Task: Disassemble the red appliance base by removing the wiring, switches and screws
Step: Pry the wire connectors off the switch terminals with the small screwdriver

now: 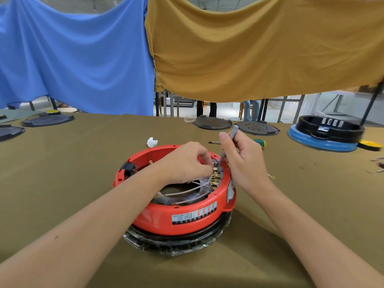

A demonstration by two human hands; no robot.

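Red appliance base point(166, 215) mid-table, near. Left hand point(187, 161) fingers curled, pinching brass terminals point(215, 177) at right inner rim. Right hand point(243, 156) fingers clamped around grey screwdriver point(227, 142), tip there.

The round red plastic appliance base point(166, 217) carries a black-and-white printed label point(194, 215) on its near wall, its characters too small to read.

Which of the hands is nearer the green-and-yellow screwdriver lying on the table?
Right. The right hand, gripping a grey tool, sits just in front of the green-and-yellow screwdriver. The left hand is farther off, over the red appliance base at its terminals.
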